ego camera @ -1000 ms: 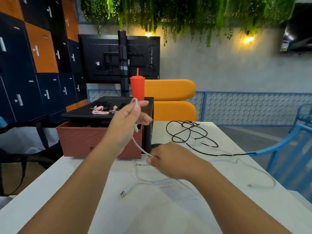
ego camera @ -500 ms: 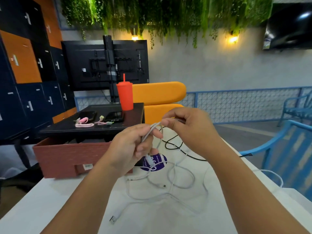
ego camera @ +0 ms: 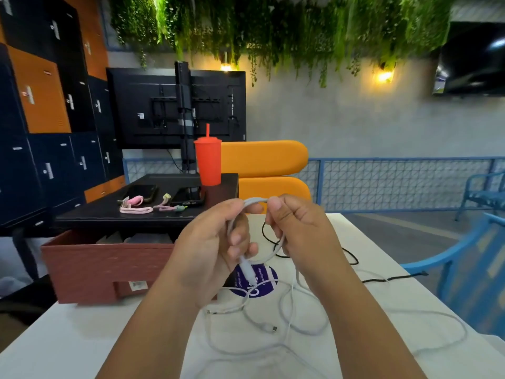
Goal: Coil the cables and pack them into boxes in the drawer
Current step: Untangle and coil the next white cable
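Worktop [ego camera: 82, 337]: white; it carries the loose cables and the drawer.
Drawer [ego camera: 103, 266]: red-brown, pulled open under a black stand at 9 o'clock from the hands. Dim grey shapes inside are probably the boxes; what they hold cannot be told.
Left hand [ego camera: 207, 250]: fingers [ego camera: 237, 239] are curled round a small loop of the white cable [ego camera: 255, 200].
Right hand [ego camera: 300, 233]: thumb and forefinger pinch the loop's top at 12 o'clock, nearly touching the left hand.
White cable: the held loop's long axis runs 12 to 6. The uncoiled length drops from the right hand and sprawls in curls at 6 o'clock.
Judgement: coiling has barely begun. The right hand is nearer the slack and would feed the next turn; the left is nearer the drawer.
Black cable [ego camera: 352, 258]: uncoiled at 3 o'clock, behind the right hand.
Plug [ego camera: 247, 272]: hangs below the left fingers.
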Motion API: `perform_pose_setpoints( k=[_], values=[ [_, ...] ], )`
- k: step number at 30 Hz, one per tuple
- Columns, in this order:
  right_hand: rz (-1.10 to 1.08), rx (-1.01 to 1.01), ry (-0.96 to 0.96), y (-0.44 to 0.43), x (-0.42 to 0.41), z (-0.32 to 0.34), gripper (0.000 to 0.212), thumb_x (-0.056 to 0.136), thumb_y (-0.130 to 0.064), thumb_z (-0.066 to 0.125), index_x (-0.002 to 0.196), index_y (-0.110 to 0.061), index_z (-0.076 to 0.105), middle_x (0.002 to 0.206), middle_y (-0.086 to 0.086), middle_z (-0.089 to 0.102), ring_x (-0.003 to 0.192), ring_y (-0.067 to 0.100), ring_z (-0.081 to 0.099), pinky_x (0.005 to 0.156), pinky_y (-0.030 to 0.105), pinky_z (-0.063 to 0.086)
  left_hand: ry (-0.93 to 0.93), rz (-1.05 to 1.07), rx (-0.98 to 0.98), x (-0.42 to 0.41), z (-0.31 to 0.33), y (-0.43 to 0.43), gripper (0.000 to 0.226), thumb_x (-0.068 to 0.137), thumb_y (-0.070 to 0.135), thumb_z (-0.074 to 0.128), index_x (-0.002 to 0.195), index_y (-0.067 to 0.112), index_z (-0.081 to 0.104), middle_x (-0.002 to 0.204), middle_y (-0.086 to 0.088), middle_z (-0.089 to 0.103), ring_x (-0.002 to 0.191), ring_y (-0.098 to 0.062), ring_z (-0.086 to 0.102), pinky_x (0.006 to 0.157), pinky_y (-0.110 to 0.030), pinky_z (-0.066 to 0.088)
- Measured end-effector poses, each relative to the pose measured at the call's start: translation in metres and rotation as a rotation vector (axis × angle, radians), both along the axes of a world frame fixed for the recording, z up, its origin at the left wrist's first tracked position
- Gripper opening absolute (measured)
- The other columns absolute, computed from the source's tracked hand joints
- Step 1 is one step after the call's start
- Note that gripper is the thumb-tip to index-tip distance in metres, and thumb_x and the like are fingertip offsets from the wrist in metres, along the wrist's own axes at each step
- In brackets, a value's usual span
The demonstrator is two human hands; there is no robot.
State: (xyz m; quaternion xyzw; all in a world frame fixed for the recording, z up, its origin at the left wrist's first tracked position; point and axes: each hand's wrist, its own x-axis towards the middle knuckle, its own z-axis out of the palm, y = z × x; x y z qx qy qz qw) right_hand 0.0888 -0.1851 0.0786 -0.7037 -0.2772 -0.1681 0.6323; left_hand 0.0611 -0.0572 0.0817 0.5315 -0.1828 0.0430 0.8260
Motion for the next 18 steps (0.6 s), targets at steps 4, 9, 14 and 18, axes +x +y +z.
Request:
perform_pose_setpoints(
  k=[4,9,14,18],
  values=[
    [-0.015,0.042,0.04,0.002,0.006,-0.007,0.035,0.08,-0.047,0.047,0.054,-0.025,0.054,0.046,-0.011,0.042,0.04,0.001,0.036,0.044,0.011,0.026,-0.006,0.104,0.021,0.007,-0.008,0.004,0.043,0.072,0.025,0.052,0.107,0.002,0.06,0.053,-0.001,0.043,0.043,-0.01,0.04,0.055,-0.022,0.048],
    [-0.024,0.069,0.07,0.011,0.014,-0.016,0.036,0.083,-0.054,0.05,0.058,-0.029,0.058,0.049,-0.01,0.042,0.044,0.001,0.034,0.049,0.018,0.026,0.008,0.294,0.115,0.012,-0.022,0.011,0.022,0.083,0.01,0.054,0.099,0.016,0.067,0.072,-0.002,0.066,0.063,-0.011,0.056,0.067,-0.025,0.049],
    [-0.061,0.106,0.105,0.017,0.019,-0.023,0.037,0.087,-0.048,0.052,0.061,-0.021,0.057,0.052,-0.008,0.045,0.045,0.001,0.035,0.048,0.017,0.028,0.038,0.412,0.205,0.017,-0.023,0.017,0.024,0.088,0.001,0.053,0.087,0.021,0.066,0.073,0.004,0.072,0.064,-0.005,0.061,0.07,-0.027,0.048],
    [-0.063,0.129,0.137,0.017,0.019,-0.022,0.034,0.093,-0.029,0.047,0.066,-0.011,0.056,0.05,-0.005,0.047,0.039,0.004,0.04,0.041,0.014,0.033,0.034,0.462,0.322,0.019,-0.027,0.023,0.017,0.085,0.004,0.061,0.086,0.02,0.067,0.064,0.009,0.068,0.056,0.0,0.059,0.06,-0.023,0.049]
  ],
)
